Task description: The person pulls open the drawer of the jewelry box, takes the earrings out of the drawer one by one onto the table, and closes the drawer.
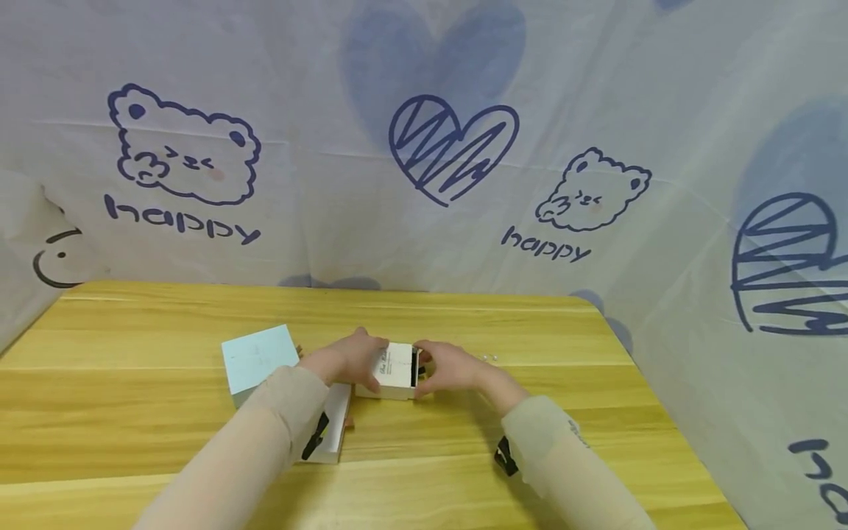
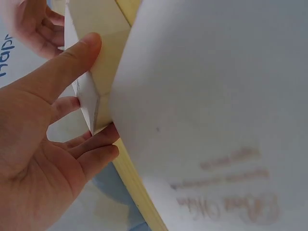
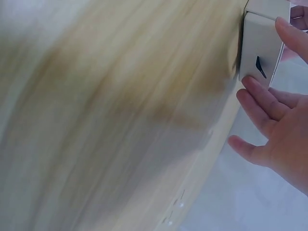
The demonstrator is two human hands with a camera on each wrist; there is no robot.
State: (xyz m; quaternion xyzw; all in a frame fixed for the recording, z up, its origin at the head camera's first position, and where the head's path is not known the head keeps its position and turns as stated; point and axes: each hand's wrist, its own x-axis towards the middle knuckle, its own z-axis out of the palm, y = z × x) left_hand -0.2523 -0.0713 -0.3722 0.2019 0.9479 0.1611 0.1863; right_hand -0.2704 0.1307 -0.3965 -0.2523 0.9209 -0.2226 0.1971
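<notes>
My box (image 1: 397, 364) is creamy white with thin dark writing on it. The other box (image 1: 258, 358) is pale blue. My sleeves (image 1: 221, 456) are cream. The table (image 1: 411, 478) is yellow with wavy, wood-like stripes. The cloth (image 1: 324, 213) is whitish, with dark blue bears (image 1: 188, 158), the word happy (image 1: 182, 218), and hearts (image 1: 453, 151) full of zigzags (the big soft hearts (image 1: 490, 51) are paler blue).

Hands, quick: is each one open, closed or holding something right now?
Left hand: holding one end of the small white box.
Right hand: holding the same box's other end.
</notes>
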